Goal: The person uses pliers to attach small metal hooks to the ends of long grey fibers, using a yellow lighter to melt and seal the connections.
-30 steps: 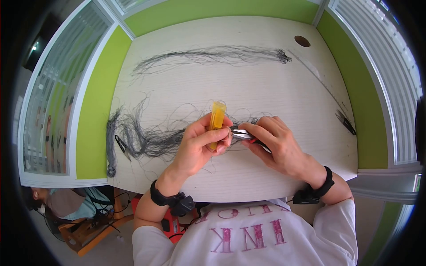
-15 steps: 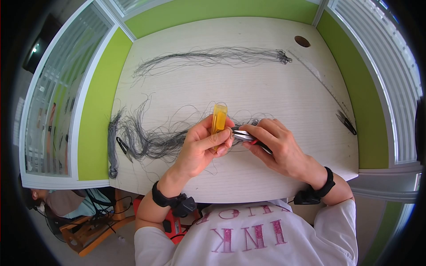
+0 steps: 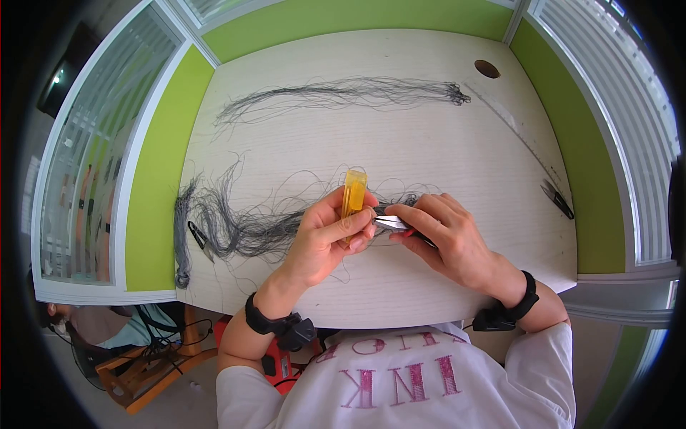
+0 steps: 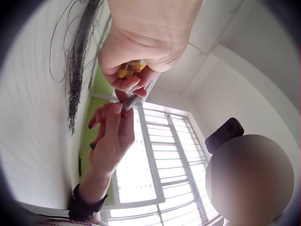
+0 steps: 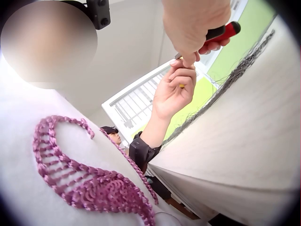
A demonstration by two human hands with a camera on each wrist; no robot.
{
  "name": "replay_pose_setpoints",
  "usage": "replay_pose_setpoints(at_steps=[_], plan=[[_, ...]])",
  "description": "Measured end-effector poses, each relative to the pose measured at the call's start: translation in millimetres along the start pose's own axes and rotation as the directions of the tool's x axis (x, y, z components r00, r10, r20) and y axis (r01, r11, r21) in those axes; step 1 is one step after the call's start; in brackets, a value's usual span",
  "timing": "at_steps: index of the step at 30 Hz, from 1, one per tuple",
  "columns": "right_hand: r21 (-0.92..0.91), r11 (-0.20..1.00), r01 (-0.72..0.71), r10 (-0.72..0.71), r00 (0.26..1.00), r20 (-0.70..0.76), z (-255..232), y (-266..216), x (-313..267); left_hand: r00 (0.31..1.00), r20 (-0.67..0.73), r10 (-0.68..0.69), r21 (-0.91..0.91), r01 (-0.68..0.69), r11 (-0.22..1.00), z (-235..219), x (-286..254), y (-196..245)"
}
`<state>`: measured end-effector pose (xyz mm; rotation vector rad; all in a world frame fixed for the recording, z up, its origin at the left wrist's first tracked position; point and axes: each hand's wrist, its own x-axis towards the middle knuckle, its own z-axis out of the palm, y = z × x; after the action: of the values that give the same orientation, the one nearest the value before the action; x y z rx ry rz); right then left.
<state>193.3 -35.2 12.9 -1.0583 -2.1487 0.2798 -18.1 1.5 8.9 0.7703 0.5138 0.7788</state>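
In the head view my left hand (image 3: 318, 232) holds a translucent yellow plastic case (image 3: 355, 191) upright in its curled fingers. Its thumb and fingertip meet at the tip of a pair of pliers (image 3: 389, 222), where any small thing between them is hidden. My right hand (image 3: 454, 232) grips these pliers, silver at the nose, with the red and black handles (image 5: 230, 30) showing in the right wrist view. Behind and below both hands lies a long bundle of dark grey strands (image 3: 264, 234). The left wrist view shows the yellow case (image 4: 131, 69) mostly covered by the fingers.
Another bundle of dark strands (image 3: 343, 91) stretches across the back of the table (image 3: 400, 143). Black snips (image 3: 200, 237) lie at the left, more snips (image 3: 557, 198) at the right near a clear ruler (image 3: 514, 129). Green partitions (image 3: 161, 171) enclose the table. A person (image 3: 93, 325) is beyond the left side.
The pliers' nose has turned slightly in my right hand and its fingers have shifted a little. My left hand keeps its grip on the yellow case, which is nearly still.
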Motion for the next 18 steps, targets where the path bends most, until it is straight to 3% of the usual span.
replay_pose_setpoints(at_steps=[12, 15, 17, 18], plan=[[0.064, 0.994, -0.093, 0.094, 0.995, -0.027, -6, -1, -2, 1.000, -0.006, -0.015, 0.088, 0.015, 0.996, 5, 0, 2], [-0.035, 0.997, -0.070, 0.069, 0.996, -0.051, -14, 0, -1, 0.997, -0.082, -0.005, 0.218, 0.023, 0.976, 6, -1, 1], [-0.153, 0.988, 0.007, -0.022, 0.995, -0.093, -21, 0, 6, 0.995, -0.099, 0.027, 0.439, 0.019, 0.898, 2, 0, -2], [-0.159, 0.987, 0.016, -0.030, 0.996, -0.086, -26, -1, 11, 0.995, -0.097, 0.036, 0.433, 0.010, 0.901, 3, -1, -3]])
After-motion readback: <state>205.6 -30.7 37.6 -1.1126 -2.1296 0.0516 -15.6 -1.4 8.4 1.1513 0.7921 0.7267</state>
